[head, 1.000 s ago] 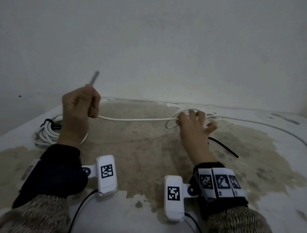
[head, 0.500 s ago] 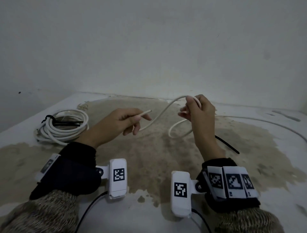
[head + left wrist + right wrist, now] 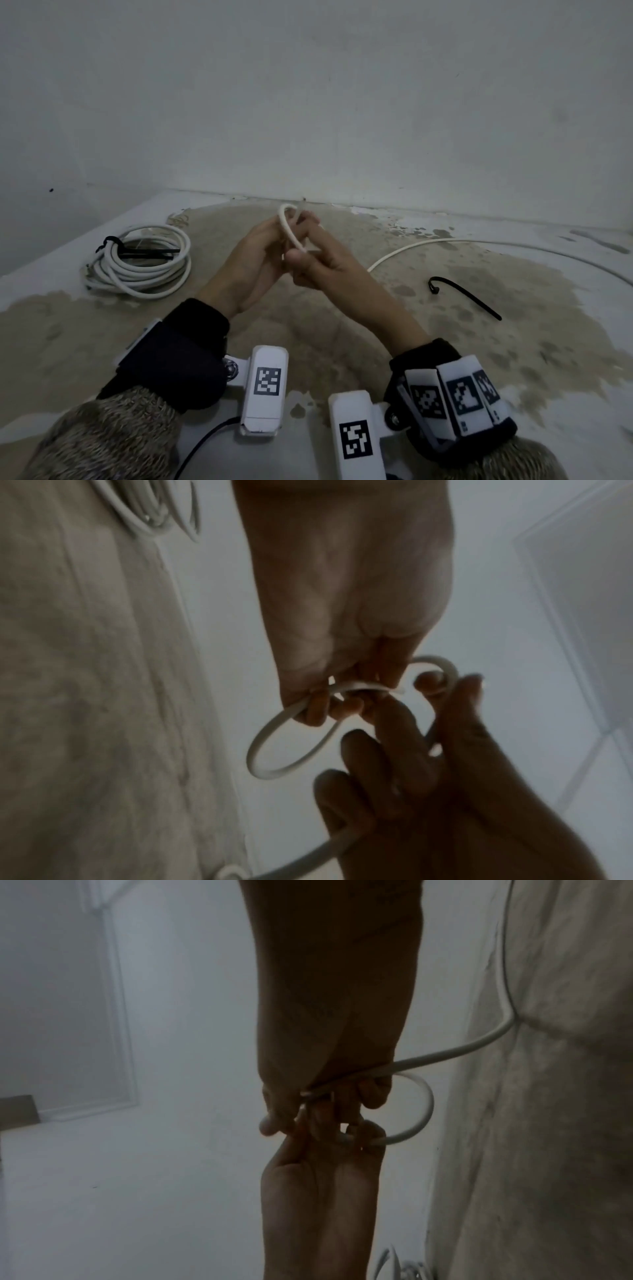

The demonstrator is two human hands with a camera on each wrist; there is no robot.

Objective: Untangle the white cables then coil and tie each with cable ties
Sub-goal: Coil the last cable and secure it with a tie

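A loose white cable [image 3: 442, 241] runs across the stained floor from the right and rises to my hands. Both hands meet above the floor's middle and hold a small loop [image 3: 288, 226] of it. My left hand [image 3: 263, 253] pinches the cable's end part of the loop [image 3: 274, 739]. My right hand [image 3: 308, 260] curls its fingers round the loop [image 3: 421, 1107] where the long run [image 3: 455, 1050] enters. A second white cable [image 3: 140, 263] lies coiled at the left, bound with a black cable tie [image 3: 113, 244]. A spare black cable tie [image 3: 462, 296] lies on the floor to the right.
The pale wall [image 3: 308, 102] stands close behind the hands. The floor [image 3: 342, 325] is stained brown in the middle. The coiled cable [image 3: 157, 512] shows at the top of the left wrist view. White tagged camera mounts [image 3: 265, 387] sit on both wrists.
My hands came together from wide apart. The left hand brought the cable's end across to the right hand, and the stretched cable is now bent into a small loop held by both.
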